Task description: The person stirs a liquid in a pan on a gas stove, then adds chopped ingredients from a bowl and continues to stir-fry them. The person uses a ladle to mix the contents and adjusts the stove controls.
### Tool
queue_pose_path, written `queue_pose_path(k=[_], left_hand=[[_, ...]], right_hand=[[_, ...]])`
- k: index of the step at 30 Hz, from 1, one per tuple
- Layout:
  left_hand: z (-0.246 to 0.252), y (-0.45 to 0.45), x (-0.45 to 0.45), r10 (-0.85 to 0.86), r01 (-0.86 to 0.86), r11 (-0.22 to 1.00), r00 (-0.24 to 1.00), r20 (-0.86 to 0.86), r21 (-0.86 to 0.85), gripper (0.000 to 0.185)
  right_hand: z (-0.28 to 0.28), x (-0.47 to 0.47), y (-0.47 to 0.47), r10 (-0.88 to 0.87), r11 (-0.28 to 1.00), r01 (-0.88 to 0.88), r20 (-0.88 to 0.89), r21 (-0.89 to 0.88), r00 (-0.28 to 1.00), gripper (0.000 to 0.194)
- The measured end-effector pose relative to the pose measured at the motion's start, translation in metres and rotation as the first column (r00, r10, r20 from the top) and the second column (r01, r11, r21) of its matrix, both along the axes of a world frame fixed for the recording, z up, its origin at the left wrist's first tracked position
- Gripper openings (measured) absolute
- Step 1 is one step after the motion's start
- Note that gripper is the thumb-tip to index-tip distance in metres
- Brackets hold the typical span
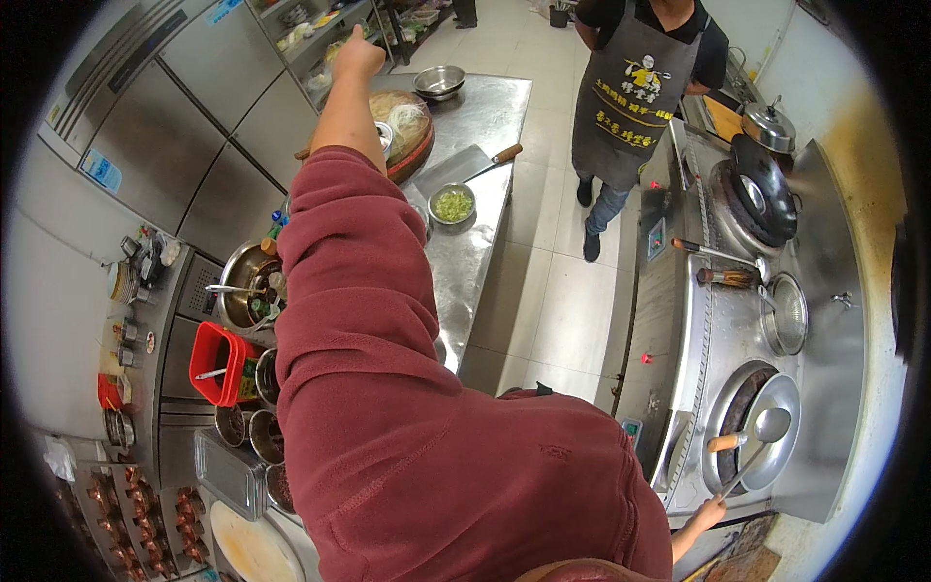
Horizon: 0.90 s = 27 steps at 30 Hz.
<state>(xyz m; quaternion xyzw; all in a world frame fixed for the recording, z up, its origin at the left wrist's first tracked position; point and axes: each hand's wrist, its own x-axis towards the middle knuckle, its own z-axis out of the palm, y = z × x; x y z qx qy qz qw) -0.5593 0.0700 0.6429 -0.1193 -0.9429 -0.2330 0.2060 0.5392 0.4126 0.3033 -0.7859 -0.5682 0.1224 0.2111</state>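
My left arm, in a maroon sleeve pushed up the forearm, reaches far forward across the view. My left hand (356,58) is raised above the steel table with one finger extended and nothing seen in it; its other fingers look curled. At the lower right, my right hand (707,513) grips the end of a long-handled metal ladle (772,424). The ladle's bowl rests in or just over a silvery wok (782,455) on the stove. A wooden handle (727,441) crosses that wok's near rim.
A steel table (465,269) bears a round chopping block (422,149) with pale shreds, a cleaver (462,166), chopped greens in a bowl (452,204) and metal bowls (439,80). An aproned person (625,94) stands ahead. A dark wok (764,189) and strainer (787,314) sit on the stove.
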Motion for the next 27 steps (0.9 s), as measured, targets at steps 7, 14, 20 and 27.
queue_pose_path(k=[7,14,20,27], left_hand=[[0.009,0.028,0.015,0.017,-0.018,1.0,0.999,-0.038,-0.006,0.086],[-0.068,0.144,0.151,-0.405,0.449,0.879,0.88,0.25,-0.158,0.066],[-0.258,0.199,0.381,-0.833,0.92,0.392,0.362,0.417,-0.017,0.055],[-0.378,0.165,0.609,-0.65,0.981,0.171,0.039,0.759,0.096,0.054]], right_hand=[[0.002,0.011,0.007,-0.007,1.0,0.007,-0.084,-0.002,0.996,0.044],[0.03,0.003,0.0,0.075,0.995,-0.076,0.021,0.066,0.997,0.044],[0.068,-0.008,0.007,0.067,0.994,-0.071,0.059,0.077,0.996,0.04],[0.078,0.006,0.02,0.029,1.0,-0.029,0.085,-0.003,0.996,0.037]])
